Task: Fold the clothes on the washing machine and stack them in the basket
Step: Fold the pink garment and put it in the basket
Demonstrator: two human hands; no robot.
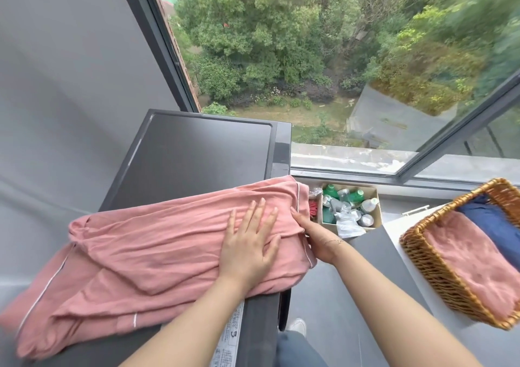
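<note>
My left hand (249, 242) presses spread fingers flat on the pink pajama top (157, 242) at the washing machine's (197, 152) right edge; my right hand (312, 234) grips its hem. Overhanging fabric could slide off before reaching the wicker basket (422, 257).

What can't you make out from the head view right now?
- Right hand: fingers tucked behind the pink garment's edge, grip hidden.
- Garment's lower-left end: motion-blurred, runs off the frame.
- Basket: right side cut by the frame edge; contents partly seen.
- Box of bottles: labels too small.
- Left hand lies flat, clear.
</note>
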